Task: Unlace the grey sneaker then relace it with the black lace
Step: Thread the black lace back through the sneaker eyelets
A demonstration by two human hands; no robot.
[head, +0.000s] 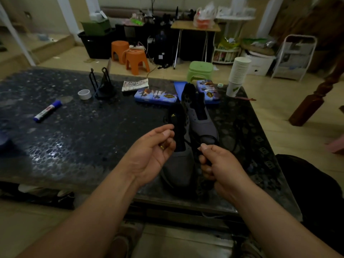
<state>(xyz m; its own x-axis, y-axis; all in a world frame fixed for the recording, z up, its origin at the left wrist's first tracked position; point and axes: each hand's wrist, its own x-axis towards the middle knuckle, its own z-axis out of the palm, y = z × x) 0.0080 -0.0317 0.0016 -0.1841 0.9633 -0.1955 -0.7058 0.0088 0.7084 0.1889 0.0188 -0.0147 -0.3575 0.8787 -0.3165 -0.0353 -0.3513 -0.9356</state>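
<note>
the grey sneaker (178,164) lies on the dark speckled bench (74,136) close to its near edge, right under both hands. its long axis runs roughly toward and away from the person, toe pointing at them and heel away, with the black tongue (176,116) pulled up and back. a second sneaker (202,123) lies just beside it on the right, set further back and angled much the same way. the right hand (223,166) has its fingers (205,169) clenched around a bunch of the black lace (195,153), thumb pressed on top. the left hand (154,155) is curled palm up beside the tongue, and its thumb and fingertips seem to pinch a strand of the same lace, though the dim light makes that hard to confirm. more lace loops loosely over the bench to the right. the throat of the near shoe looks free of lacing, so this reads as the turn from unlacing to relacing. the next move probably calls for finding a lace tip, evening out the two ends and feeding it through the lowest eyelets nearest the toe while the shoe is kept steady.
</note>
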